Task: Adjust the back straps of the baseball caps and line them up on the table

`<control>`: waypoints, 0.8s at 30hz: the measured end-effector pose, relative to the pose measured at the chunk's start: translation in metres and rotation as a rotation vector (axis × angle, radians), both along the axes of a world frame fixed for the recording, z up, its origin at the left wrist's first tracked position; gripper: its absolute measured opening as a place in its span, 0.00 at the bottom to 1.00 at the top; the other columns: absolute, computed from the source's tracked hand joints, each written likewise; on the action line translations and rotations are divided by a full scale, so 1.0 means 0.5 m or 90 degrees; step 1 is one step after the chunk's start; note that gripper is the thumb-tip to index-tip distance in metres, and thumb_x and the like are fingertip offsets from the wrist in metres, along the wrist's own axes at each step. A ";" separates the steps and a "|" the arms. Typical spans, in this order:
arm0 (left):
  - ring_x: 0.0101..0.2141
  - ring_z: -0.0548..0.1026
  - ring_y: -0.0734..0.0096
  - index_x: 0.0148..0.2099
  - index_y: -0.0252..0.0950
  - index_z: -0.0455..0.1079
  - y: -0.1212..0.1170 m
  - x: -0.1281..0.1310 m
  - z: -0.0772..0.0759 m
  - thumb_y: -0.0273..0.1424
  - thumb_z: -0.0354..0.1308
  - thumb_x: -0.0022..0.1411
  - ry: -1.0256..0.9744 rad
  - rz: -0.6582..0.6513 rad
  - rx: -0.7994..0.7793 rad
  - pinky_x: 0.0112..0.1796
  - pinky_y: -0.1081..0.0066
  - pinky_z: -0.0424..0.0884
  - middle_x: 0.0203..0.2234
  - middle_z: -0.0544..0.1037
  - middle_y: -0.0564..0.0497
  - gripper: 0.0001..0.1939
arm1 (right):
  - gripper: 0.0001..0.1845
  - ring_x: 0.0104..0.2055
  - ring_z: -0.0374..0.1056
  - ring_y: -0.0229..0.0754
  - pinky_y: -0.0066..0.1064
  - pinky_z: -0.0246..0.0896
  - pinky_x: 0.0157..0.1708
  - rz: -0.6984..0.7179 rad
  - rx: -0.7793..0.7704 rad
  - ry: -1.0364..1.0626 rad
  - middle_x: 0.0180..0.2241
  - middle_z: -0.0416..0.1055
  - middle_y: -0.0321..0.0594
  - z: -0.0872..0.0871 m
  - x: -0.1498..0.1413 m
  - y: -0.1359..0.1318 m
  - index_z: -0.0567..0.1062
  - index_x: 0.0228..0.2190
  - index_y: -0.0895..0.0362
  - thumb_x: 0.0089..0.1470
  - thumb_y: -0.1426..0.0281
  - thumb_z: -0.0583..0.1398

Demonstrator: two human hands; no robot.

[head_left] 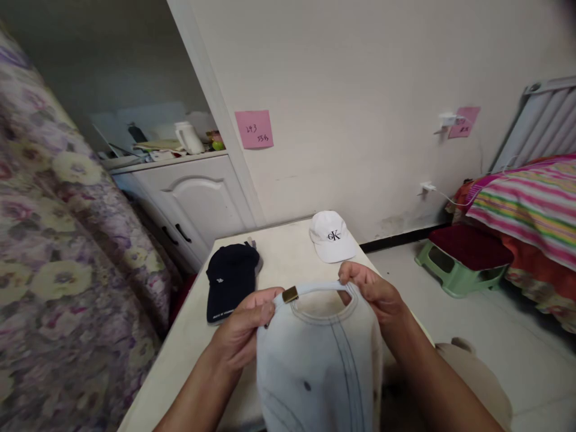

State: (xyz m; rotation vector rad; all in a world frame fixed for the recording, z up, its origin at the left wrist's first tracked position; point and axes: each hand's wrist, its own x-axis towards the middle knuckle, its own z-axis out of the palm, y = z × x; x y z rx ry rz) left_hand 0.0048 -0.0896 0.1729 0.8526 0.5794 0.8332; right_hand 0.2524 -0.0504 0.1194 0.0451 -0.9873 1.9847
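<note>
A light blue baseball cap point(315, 360) is held up over the near part of the table, its back opening and adjustable strap turned upward. My left hand point(245, 327) pinches the left end of the strap, beside a brass-coloured buckle point(290, 294). My right hand point(371, 291) grips the strap's right end, thumb and fingers closed on it. Left of the held cap lies a dark navy cap point(231, 273) with small white marks, brim toward me. At the table's far end sits a white cap point(330, 236) with black letters on its front.
The pale table point(279, 249) reaches to the wall. A floral curtain point(49, 240) hangs on the left, near a white cabinet point(198, 198) holding a white jug point(189, 138). On the right stand a green stool point(450, 277) and a bed with a striped cover point(531, 198).
</note>
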 end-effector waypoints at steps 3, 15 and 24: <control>0.24 0.78 0.71 0.34 0.29 0.78 0.002 0.021 -0.008 0.28 0.69 0.51 -0.098 0.027 0.009 0.31 0.76 0.74 0.23 0.80 0.48 0.08 | 0.20 0.26 0.73 0.34 0.20 0.66 0.26 -0.027 -0.033 0.051 0.28 0.78 0.38 -0.007 -0.004 0.004 0.74 0.37 0.59 0.41 0.72 0.72; 0.26 0.82 0.64 0.38 0.31 0.80 0.050 0.001 -0.140 0.22 0.59 0.57 -0.246 0.079 -0.037 0.44 0.65 0.76 0.28 0.84 0.48 0.09 | 0.21 0.27 0.74 0.33 0.21 0.68 0.28 -0.065 -0.122 0.048 0.28 0.78 0.34 -0.081 -0.035 0.070 0.72 0.39 0.57 0.42 0.72 0.70; 0.29 0.81 0.65 0.40 0.34 0.80 0.108 0.003 -0.191 0.29 0.55 0.65 -0.328 0.004 0.025 0.42 0.71 0.74 0.25 0.83 0.51 0.11 | 0.34 0.26 0.74 0.40 0.28 0.69 0.28 0.003 -0.076 0.031 0.29 0.78 0.35 -0.110 -0.036 0.080 0.74 0.43 0.54 0.29 0.73 0.74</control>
